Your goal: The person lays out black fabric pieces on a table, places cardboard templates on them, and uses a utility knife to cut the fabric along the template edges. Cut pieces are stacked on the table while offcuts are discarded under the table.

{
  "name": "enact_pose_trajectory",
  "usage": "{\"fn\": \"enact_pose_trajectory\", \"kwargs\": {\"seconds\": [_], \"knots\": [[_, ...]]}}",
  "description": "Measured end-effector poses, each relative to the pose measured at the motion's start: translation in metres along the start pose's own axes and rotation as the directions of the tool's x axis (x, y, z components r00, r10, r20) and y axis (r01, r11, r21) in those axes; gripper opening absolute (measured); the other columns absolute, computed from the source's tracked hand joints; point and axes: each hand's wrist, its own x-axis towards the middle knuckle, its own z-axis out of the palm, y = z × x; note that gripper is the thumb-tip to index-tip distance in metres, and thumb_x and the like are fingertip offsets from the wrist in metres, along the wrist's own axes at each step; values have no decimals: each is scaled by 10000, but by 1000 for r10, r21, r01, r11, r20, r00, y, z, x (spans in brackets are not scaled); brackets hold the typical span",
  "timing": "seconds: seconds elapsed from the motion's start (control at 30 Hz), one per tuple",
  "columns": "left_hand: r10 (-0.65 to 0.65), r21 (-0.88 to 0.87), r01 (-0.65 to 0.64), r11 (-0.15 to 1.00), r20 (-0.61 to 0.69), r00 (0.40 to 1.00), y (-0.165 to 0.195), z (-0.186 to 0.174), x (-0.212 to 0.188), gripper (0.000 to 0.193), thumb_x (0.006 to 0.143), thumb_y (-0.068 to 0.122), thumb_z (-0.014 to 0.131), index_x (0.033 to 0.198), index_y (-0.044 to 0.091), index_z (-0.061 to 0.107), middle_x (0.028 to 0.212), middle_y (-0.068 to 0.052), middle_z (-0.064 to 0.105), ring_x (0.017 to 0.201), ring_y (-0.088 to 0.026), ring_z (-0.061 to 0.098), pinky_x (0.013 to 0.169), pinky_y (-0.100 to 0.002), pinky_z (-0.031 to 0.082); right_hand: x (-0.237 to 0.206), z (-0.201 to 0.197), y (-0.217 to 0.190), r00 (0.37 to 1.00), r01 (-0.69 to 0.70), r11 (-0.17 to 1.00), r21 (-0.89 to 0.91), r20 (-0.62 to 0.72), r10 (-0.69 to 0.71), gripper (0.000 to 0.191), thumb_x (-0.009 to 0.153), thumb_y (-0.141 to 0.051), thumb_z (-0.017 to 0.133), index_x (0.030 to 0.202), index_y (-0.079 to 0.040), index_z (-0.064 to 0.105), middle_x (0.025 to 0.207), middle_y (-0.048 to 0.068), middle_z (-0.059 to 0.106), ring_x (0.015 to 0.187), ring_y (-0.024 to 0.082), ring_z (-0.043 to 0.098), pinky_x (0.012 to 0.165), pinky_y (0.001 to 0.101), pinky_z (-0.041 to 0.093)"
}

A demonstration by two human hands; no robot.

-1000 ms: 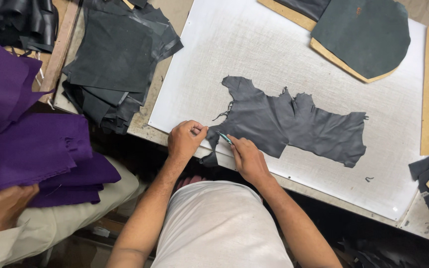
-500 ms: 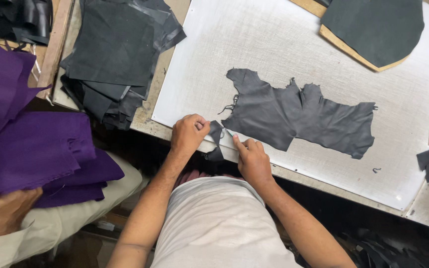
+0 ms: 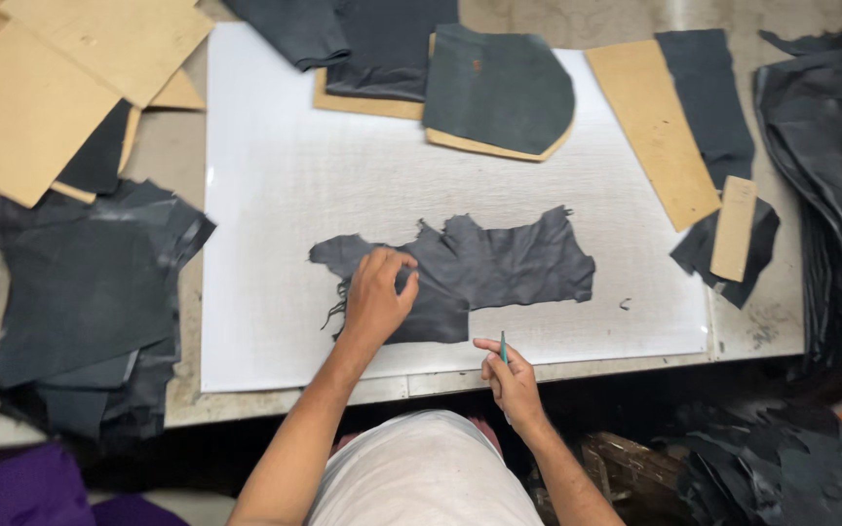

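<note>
Dark grey leather, a ragged-edged scrap (image 3: 479,268), lay flat near the middle of the white cutting board (image 3: 275,166). The left hand (image 3: 377,297) pressed down on the scrap's left part, fingers spread and bent on it, gripping nothing. The right hand (image 3: 511,375) hung at the board's near edge, just clear of the scrap, fingers pinched together on a thin green-handled knife (image 3: 503,348). A stack of dark leather pieces (image 3: 80,292) sat left of the board.
</note>
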Motion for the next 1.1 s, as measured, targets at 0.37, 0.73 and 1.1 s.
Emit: {"fn": "enact_pose_trajectory", "kwargs": {"seconds": [0.37, 0.73, 1.1], "knots": [[280, -565, 98, 819, 544, 791, 60, 51, 56, 350, 872, 363, 804, 1074, 79, 765, 1050, -67, 747, 1032, -199, 703, 945, -331, 550, 18, -7, -85, 819, 535, 823, -191, -123, -561, 696, 791, 26, 779, 1421, 29, 482, 1347, 134, 590, 1215, 183, 596, 767, 213, 501], [43, -279, 96, 955, 455, 890, 31, -142, 49, 293, 779, 239, 867, 1048, 147, 798, 953, -22, 809, 837, -140, 761, 766, -282, 587, 168, -76, -143, 963, 258, 608, -751, 151, -223, 310, 992, -88, 691, 1259, 67, 719, 1001, 247, 784, 849, 327, 744, 789, 452, 608], [447, 878, 172, 447, -385, 807, -72, -515, 77, 243, 841, 117, 921, 956, 87, 709, 1044, -91, 713, 974, -353, 641, 796, -456, 476, 172, -194, -214, 735, 55, 139, -989, -54, -675, 463, 924, -241, 769, 1295, 14, 658, 1174, 243, 690, 1094, 385, 635, 974, 497, 515]]}}
